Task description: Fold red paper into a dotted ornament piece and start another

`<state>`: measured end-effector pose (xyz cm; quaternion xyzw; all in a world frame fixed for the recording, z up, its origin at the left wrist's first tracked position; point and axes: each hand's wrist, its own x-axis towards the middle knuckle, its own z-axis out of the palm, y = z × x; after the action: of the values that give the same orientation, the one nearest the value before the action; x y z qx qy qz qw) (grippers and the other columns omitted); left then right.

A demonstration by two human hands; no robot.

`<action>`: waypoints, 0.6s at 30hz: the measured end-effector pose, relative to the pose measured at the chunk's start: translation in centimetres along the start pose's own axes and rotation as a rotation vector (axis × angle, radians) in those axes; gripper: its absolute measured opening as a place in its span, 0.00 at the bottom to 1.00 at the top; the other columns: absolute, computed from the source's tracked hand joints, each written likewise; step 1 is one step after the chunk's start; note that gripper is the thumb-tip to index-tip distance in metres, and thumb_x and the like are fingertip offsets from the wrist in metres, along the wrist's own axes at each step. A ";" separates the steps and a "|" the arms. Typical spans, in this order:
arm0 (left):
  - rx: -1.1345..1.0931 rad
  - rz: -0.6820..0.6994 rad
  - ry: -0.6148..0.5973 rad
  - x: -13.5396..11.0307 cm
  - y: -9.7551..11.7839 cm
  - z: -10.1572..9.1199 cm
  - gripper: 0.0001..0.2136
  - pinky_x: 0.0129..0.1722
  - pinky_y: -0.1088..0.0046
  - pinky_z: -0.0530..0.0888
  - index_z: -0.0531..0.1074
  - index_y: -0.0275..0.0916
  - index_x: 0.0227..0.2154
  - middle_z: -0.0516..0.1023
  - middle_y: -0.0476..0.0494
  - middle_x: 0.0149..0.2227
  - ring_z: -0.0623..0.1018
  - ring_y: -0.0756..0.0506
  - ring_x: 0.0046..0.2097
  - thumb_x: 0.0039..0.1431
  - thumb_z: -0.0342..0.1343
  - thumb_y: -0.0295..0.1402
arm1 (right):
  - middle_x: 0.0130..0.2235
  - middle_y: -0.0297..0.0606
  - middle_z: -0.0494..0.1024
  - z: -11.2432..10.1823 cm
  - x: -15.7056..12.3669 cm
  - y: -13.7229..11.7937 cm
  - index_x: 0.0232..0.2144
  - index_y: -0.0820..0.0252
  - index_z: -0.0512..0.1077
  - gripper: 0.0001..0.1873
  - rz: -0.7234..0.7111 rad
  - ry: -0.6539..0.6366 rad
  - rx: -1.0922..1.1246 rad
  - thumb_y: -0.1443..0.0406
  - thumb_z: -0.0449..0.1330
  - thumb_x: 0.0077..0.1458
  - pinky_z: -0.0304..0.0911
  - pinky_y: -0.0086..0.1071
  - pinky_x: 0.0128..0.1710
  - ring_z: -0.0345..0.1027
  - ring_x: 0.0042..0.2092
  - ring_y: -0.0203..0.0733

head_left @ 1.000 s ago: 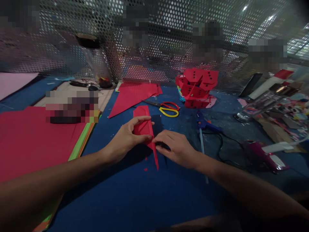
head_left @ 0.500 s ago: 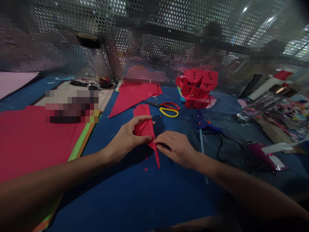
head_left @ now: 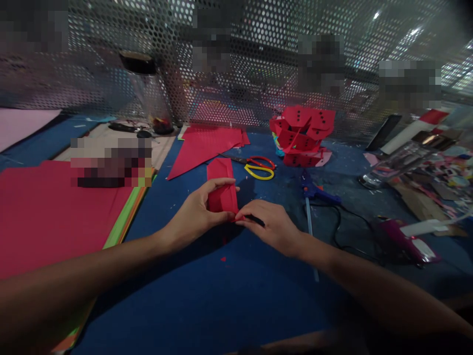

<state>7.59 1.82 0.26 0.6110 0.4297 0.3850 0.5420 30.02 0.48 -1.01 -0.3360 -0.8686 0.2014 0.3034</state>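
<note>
A folded piece of red paper is held over the blue tabletop. My left hand grips it from the left, thumb at its lower edge and fingers along its upper part. At the paper's lower right corner, my right hand pinches the edge between thumb and fingers. Just beyond the paper lie scissors with one red and one yellow handle loop. A tiny red scrap rests on the table below my hands.
Coloured sheets are stacked at left. Red paper pieces and dotted red paper shapes sit near the perforated metal panel. On the right are a blue glue gun, its cord, a glue stick and a clear bottle.
The narrow red strip that hung down from the paper's lower corner no longer shows there. My right fingers now pinch that corner, and the paper has shifted very slightly right.
</note>
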 end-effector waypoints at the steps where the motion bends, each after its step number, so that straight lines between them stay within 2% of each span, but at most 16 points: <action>1: 0.004 0.004 -0.002 0.0 0.0 0.0 0.33 0.56 0.55 0.77 0.68 0.45 0.60 0.74 0.39 0.61 0.78 0.37 0.57 0.50 0.69 0.30 | 0.42 0.37 0.82 0.1 0.0 0.0 0.42 0.55 0.75 0.07 0.010 0.004 0.007 0.59 0.60 0.68 0.66 0.34 0.46 0.76 0.44 0.41; 5: 0.027 0.013 -0.015 -0.1 0.1 0.1 0.32 0.57 0.54 0.76 0.68 0.44 0.60 0.75 0.38 0.60 0.78 0.37 0.58 0.51 0.69 0.31 | 0.40 0.37 0.82 0.2 0.1 0.0 0.39 0.56 0.75 0.08 0.083 -0.003 0.031 0.58 0.60 0.68 0.66 0.34 0.45 0.75 0.43 0.41; 12: 0.029 0.038 -0.021 -0.1 -0.2 0.1 0.31 0.54 0.56 0.77 0.68 0.45 0.60 0.77 0.39 0.58 0.79 0.37 0.56 0.53 0.67 0.31 | 0.36 0.32 0.81 -0.1 0.4 -1.0 0.37 0.55 0.75 0.09 0.331 -0.010 0.184 0.57 0.64 0.64 0.64 0.31 0.38 0.73 0.36 0.38; 18: 0.073 0.048 -0.019 -0.2 0.1 0.1 0.28 0.54 0.58 0.76 0.69 0.45 0.60 0.78 0.42 0.56 0.78 0.38 0.55 0.56 0.66 0.32 | 0.33 0.32 0.80 0.0 0.6 -1.0 0.35 0.56 0.73 0.09 0.432 -0.006 0.308 0.57 0.65 0.63 0.64 0.31 0.36 0.73 0.34 0.38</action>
<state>7.65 1.57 0.33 0.6440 0.4235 0.3763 0.5141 29.26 0.18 -0.20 -0.4627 -0.7367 0.3925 0.2985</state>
